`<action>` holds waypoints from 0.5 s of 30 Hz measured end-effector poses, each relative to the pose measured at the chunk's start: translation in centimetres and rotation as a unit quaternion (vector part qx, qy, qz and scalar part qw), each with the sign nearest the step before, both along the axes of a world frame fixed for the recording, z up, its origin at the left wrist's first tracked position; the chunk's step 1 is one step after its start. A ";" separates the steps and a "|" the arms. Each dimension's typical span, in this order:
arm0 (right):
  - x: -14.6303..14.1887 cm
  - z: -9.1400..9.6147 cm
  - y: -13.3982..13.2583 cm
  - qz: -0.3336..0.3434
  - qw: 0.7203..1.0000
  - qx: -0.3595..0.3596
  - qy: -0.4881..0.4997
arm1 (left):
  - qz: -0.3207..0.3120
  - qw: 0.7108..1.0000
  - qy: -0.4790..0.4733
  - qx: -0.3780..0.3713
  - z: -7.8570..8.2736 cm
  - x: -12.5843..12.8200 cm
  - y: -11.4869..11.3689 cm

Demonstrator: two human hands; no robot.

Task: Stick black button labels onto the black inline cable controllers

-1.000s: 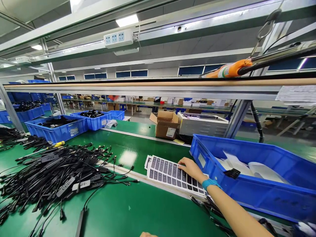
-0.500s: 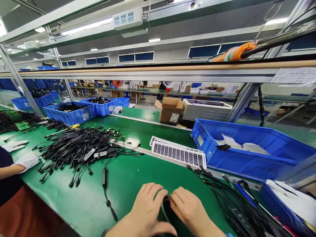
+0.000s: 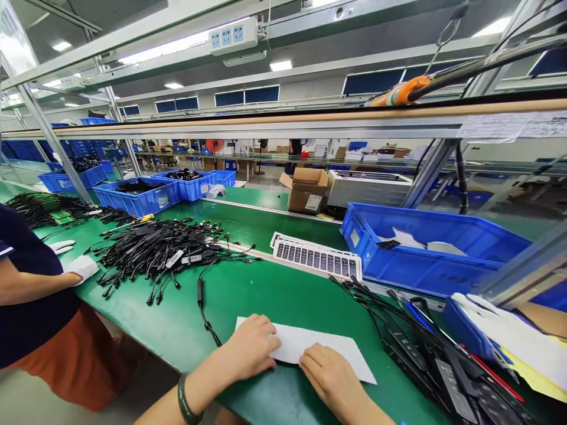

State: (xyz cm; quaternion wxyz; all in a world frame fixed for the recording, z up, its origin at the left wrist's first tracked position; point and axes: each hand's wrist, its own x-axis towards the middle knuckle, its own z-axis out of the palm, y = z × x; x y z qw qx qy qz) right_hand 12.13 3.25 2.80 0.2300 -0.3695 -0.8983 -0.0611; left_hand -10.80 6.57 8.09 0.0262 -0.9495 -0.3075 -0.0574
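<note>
A long white sheet (image 3: 316, 345) lies on the green bench in front of me, one slanted corner towards the right. My left hand (image 3: 254, 348) is on its left half, fingers curled over the near edge and thumb low by the bench. Fingers of my right hand (image 3: 330, 375) are closed on the near edge, right of centre. Behind the sheet, against the rail, lie label sheets with rows of dark keypad panels (image 3: 316, 260). To the left, one black cable with a small inline box (image 3: 201, 293) runs towards my left forearm.
A heap of black cables (image 3: 155, 251) covers the bench at left, beside a co-worker's gloved hand (image 3: 84, 268). A blue bin (image 3: 425, 268) stands at back right. More cables and dark remote-like strips (image 3: 407, 348) lie at right, near a white glove (image 3: 496, 324). A cardboard box (image 3: 308, 190) stands behind.
The white sheet has come into view under my hands, which were close together over a bent clear strip. They are now farther apart. My view has shifted, showing more of the co-worker.
</note>
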 end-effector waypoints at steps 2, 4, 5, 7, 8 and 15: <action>-0.5 -0.9 -0.8 -0.031 0.997 -0.062 0.020 | 0.001 0.996 -0.003 -0.087 -0.5 0.7 -1.0; -0.8 -1.0 -1.1 -0.079 0.981 -0.168 0.053 | 0.022 0.989 -0.015 -0.146 -1.0 1.6 -1.4; -0.9 -0.8 -1.1 -0.102 0.968 -0.220 0.068 | 0.035 0.985 -0.020 -0.168 -1.1 2.0 -1.4; -0.9 -0.4 -0.7 -0.128 0.944 -0.292 0.086 | 0.057 0.979 -0.026 -0.196 -1.4 2.6 -1.0; -0.8 -0.1 -0.5 -0.129 0.940 -0.305 0.087 | 0.068 0.976 -0.026 -0.205 -1.5 2.8 -0.7; -1.2 1.0 1.1 -0.143 0.915 -0.371 0.063 | 0.123 0.957 0.006 -0.263 -1.2 4.1 1.3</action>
